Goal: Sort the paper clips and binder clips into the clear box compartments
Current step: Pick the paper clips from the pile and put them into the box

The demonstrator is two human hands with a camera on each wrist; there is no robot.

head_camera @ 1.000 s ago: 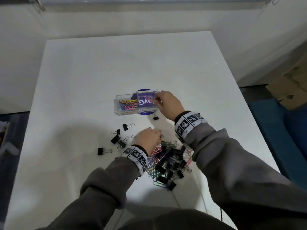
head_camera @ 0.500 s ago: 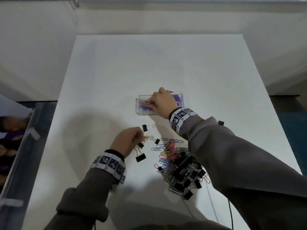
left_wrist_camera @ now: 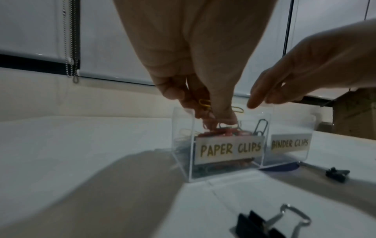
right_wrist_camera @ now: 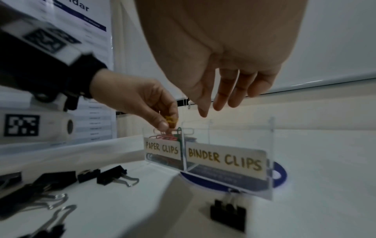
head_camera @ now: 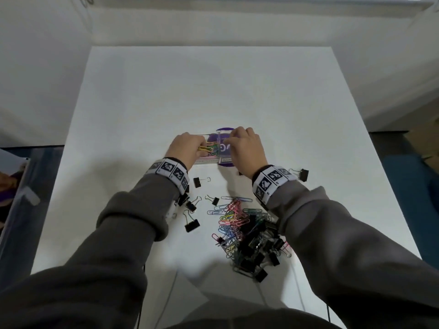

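- The left hand (head_camera: 187,148) has come up from the loose clips on the table (head_camera: 142,103) to the clear box (left_wrist_camera: 221,159); it was low, near the scattered binder clips, half a second before.
- It pinches a small bunch of yellow paper clips (left_wrist_camera: 204,103) between thumb and fingers, directly over the compartment labelled PAPER CLIPS (left_wrist_camera: 230,149), which already holds coloured clips.
- The right hand (head_camera: 245,150) has shifted from the left compartment to the BINDER CLIPS compartment (right_wrist_camera: 224,158); its fingers hang straight and slack above the rim, holding nothing.
- Judgement: a paper-clip deposit is about to complete; the binder side looks nearly empty.
- The mixed pile (head_camera: 247,233) lies at 5 o'clock from the box, near the right sleeve.
- Loose binder clips (head_camera: 192,225) lie at 7 o'clock, unsorted. Most of the task remains.
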